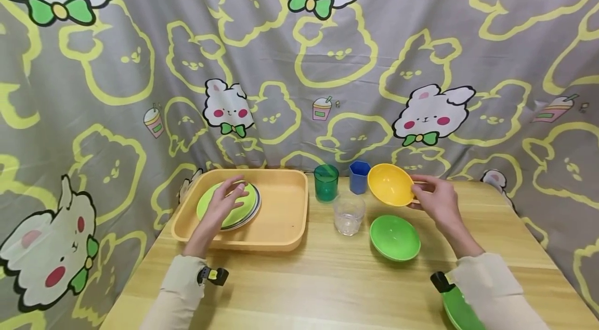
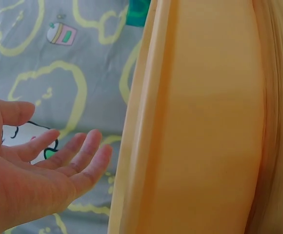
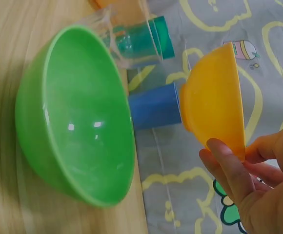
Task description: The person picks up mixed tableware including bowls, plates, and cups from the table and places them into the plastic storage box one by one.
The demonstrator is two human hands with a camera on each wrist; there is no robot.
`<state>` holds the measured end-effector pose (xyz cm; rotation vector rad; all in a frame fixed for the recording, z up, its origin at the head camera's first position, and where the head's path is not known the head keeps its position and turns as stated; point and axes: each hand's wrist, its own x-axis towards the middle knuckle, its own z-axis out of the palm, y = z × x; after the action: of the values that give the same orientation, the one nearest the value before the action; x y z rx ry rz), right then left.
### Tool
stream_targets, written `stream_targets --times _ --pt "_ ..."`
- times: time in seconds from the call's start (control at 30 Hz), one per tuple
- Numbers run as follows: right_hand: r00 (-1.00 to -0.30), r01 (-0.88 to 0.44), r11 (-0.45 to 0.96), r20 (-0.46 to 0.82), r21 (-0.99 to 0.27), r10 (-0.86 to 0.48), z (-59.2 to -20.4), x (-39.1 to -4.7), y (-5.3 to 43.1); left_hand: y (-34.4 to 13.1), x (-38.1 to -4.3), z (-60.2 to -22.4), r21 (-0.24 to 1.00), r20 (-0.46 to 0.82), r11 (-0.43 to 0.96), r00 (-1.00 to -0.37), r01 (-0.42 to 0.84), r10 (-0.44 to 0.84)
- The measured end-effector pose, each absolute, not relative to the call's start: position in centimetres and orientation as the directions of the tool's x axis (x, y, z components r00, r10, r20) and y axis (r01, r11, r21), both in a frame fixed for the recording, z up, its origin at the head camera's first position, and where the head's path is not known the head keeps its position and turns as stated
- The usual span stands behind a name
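1. Nearest the head camera, your cream fabric sleeves point(image 1: 491, 288) reach in from the bottom edge, each with a small black device point(image 1: 217, 275) at the cuff.
2. Partly hidden by your right sleeve, a glossy green bowl point(image 1: 460, 313) shows at the lower right.
3. Your right hand point(image 1: 439, 201), right of centre, pinches the rim of a round, glossy yellow bowl point(image 1: 389, 184) between thumb and fingers; the bowl tilts, its hollow facing the head camera.
4. Below it in the frame, a second round green bowl point(image 1: 395, 238) stands upright on the light wood-grain table point(image 1: 323, 288).
5. Left of these bowls you have a clear, transparent cup point(image 1: 349, 218), a translucent dark-green cup point(image 1: 326, 184) and a blue six-sided cup point(image 1: 359, 179).
6. Your left hand point(image 1: 220, 209), left of centre, has its fingers loosely spread and holds nothing; it is over a stack of round plates, a lime-green plate point(image 1: 241, 213) on top.
7. Those plates lie in the left half of a tan, round-cornered tray point(image 1: 283, 210).
8. Behind everything hangs a grey fabric curtain point(image 1: 276, 60) with yellow outlined animals.
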<state>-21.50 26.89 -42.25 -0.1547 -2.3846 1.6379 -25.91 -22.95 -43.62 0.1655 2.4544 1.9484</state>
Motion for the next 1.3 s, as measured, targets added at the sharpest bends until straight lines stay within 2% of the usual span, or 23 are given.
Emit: stream_targets --times 0.6,1.3 --pt "-0.978 -0.046 0.372 0.118 -0.927 0.173 -41.3 -21.7 23.5 -21.7 -24.9 -43.4 0.977 0.076 0.191 -0.991 0.096 0.11" --pt "-0.984 -0.076 0.341 0.126 -0.937 0.126 -41.0 -22.6 19.3 -18.4 -24.9 -42.5 0.985 0.115 0.103 -0.972 0.138 0.207"
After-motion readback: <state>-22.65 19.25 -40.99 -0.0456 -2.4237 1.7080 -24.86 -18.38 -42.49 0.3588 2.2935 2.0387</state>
